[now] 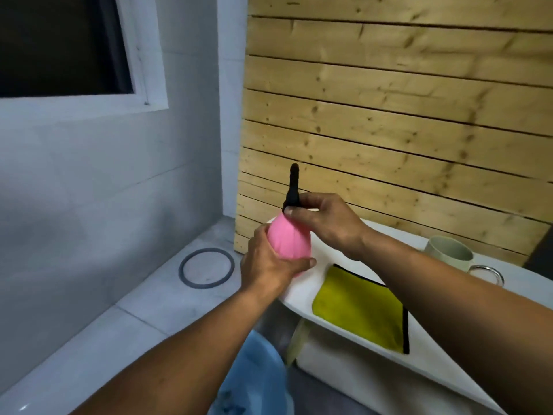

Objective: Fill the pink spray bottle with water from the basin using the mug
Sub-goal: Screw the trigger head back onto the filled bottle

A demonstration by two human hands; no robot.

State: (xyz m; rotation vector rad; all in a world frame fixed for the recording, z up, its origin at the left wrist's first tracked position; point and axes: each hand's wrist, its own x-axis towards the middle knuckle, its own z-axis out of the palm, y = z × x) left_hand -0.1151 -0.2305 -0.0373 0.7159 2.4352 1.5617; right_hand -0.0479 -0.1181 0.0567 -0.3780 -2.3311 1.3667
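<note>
Head view: two bare hands meet on one pink spray bottle (288, 239), held up in the air over the near end of a white shelf (344, 253). The left hand (269, 265) wraps the bottle's round pink body from below and behind, fingers curled close together, thumb pressed across its lower front. The right hand (323, 218) comes in from above – its fingertips pinch the black spray head (293, 190) at the collar, just where it joins the pink body; the black nozzle stands up past those fingertips.

Beyond the right wrist, one pale mug (449, 253) sits on the shelf, mouth tilted toward the camera, and just beside it lies one shiny metal ring (487, 272). Under the right forearm, one yellow-green cloth (356, 307) with a black edge lies flat on the shelf. Below both forearms, one blue basin (254, 375) shows in part – whether it holds water cannot be told. Left of the left hand's knuckles, one grey ring (206, 268) lies on the tiled ledge
</note>
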